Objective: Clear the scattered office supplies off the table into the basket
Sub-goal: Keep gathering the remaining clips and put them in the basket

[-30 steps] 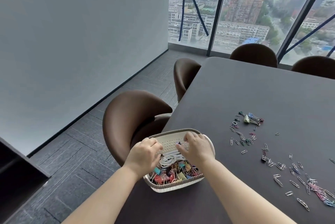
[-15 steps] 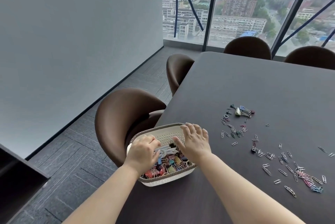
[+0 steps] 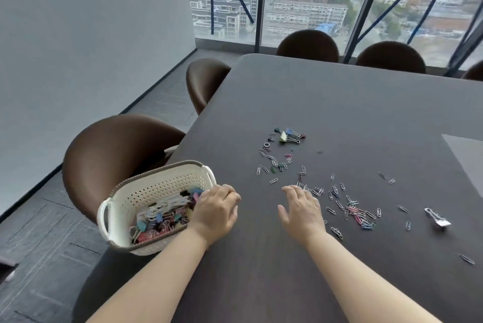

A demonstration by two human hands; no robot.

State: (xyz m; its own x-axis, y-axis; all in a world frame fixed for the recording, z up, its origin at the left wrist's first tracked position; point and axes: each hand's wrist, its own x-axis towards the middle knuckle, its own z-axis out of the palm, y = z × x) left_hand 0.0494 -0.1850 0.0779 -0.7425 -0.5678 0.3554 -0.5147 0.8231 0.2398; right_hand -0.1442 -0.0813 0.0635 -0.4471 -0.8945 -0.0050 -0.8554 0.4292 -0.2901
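Left hand is clamped over the right rim of the white perforated plastic basket, fingers curled round it. The basket sits at the left edge of the dark table, loaded with colourful binder clips. Right hand is released, fingers spread flat, tips touching the scattered wire paper clips. Beyond them, a small cluster of binder clips.

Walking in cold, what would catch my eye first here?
Paper clips lie scattered across the dark table, right of centre. A white basket holding colourful clips sits at the table's left edge, the left hand against its right side; the right hand is open beside the nearest clips.
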